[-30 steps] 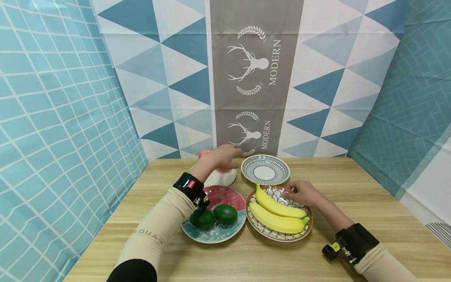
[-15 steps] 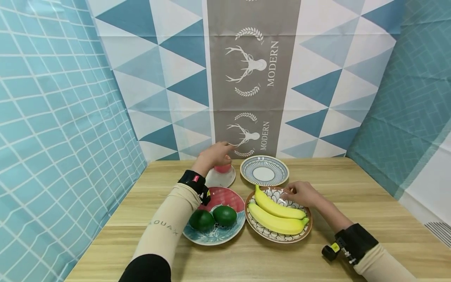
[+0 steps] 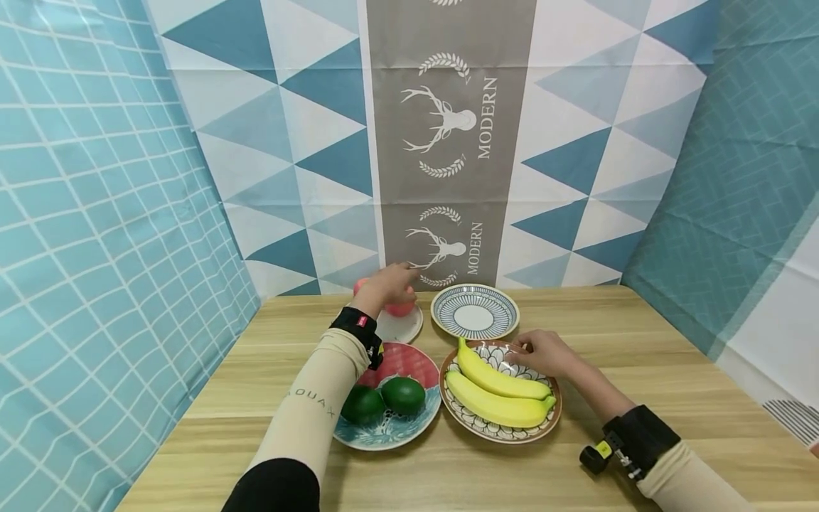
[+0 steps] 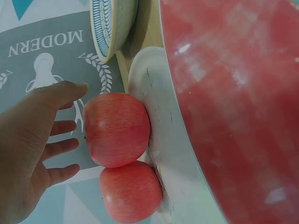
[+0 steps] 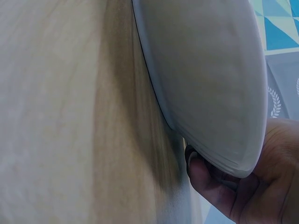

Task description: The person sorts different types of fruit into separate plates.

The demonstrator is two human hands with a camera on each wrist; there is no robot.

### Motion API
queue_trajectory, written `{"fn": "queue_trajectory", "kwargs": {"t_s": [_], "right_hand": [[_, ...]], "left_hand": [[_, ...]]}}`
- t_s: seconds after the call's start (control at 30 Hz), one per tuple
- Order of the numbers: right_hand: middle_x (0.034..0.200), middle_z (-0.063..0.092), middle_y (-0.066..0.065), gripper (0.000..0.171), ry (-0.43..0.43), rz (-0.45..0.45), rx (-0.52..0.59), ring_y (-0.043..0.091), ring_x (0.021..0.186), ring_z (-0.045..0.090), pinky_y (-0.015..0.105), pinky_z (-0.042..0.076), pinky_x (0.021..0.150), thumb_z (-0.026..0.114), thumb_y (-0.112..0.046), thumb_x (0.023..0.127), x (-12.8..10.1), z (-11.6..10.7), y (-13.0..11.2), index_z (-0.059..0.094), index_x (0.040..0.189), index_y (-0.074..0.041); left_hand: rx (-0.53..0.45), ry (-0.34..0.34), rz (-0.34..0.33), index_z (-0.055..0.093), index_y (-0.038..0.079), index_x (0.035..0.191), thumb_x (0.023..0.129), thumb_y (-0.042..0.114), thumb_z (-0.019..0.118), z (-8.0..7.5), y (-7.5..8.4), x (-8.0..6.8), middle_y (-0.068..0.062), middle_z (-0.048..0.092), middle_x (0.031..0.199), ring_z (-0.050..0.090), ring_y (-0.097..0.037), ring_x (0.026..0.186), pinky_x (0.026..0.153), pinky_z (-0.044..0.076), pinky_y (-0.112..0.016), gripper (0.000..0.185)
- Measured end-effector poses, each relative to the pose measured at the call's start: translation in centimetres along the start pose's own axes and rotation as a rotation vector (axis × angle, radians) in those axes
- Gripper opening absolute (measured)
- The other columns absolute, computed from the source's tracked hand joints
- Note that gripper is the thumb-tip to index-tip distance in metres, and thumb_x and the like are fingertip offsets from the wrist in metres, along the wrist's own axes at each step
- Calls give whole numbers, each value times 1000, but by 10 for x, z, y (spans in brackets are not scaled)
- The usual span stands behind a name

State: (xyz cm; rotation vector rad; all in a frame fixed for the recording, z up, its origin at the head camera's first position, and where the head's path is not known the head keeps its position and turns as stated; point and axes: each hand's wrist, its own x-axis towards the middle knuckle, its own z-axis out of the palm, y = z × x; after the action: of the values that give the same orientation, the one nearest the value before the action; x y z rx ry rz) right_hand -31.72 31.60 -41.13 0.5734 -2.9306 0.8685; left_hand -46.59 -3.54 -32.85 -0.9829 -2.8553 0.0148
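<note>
Red apples, two, sit on small white plate (image 4: 161, 140) at far side of wooden table (image 3: 640, 355). Left hand (image 3: 387, 284) hovers over nearer apple (image 4: 117, 129), fingers spread and straight, nothing held. Second apple (image 4: 131, 191) touches first one. Right hand (image 3: 544, 352) pinches far rim of patterned plate (image 3: 505, 427), thumb under rim; two bananas (image 3: 495, 391) lie on it.
</note>
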Motion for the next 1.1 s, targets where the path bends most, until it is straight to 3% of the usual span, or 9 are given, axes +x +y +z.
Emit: {"fn": "queue_trajectory", "kwargs": {"t_s": [0.27, 0.4, 0.57, 0.87, 1.1], "right_hand": [[67, 53, -3, 27, 6, 13, 0, 14, 62, 49, 28, 40, 57, 77, -32, 98, 2, -5, -1, 64, 79, -18], [67, 54, -3, 26, -4, 34, 2, 15, 63, 50, 29, 40, 57, 77, -33, 98, 3, -6, -2, 66, 80, -18], [67, 55, -3, 26, -18, 44, -1, 14, 63, 50, 28, 41, 57, 77, -34, 98, 2, -5, -1, 67, 81, -18], [65, 53, -4, 26, -3, 32, -2, 13, 61, 48, 29, 40, 56, 78, -35, 98, 3, -6, -1, 68, 81, -17], [65, 52, -4, 27, -9, 26, 8, 13, 59, 48, 29, 40, 55, 77, -36, 98, 1, -3, 0, 67, 80, -18]], "left_hand": [[-43, -42, -9, 65, 10, 140, 91, 10, 61, 6, -5, 12, -15, 60, 146, 57, -36, 132, 108, 48, -51, 49], [-59, -93, -10, 68, 9, 135, 88, 11, 62, 13, -9, 18, -12, 67, 133, 62, -34, 124, 103, 51, -49, 47], [-47, -164, -20, 71, 12, 135, 87, 17, 69, 23, -10, 24, -10, 68, 134, 61, -32, 125, 105, 50, -48, 49], [-16, -172, 10, 72, 10, 132, 85, 15, 77, 17, -9, 21, -11, 69, 128, 63, -31, 120, 103, 51, -46, 47], [-33, -175, -19, 73, 11, 132, 83, 11, 79, 21, -10, 20, -10, 69, 129, 62, -30, 119, 103, 51, -45, 50]]}}
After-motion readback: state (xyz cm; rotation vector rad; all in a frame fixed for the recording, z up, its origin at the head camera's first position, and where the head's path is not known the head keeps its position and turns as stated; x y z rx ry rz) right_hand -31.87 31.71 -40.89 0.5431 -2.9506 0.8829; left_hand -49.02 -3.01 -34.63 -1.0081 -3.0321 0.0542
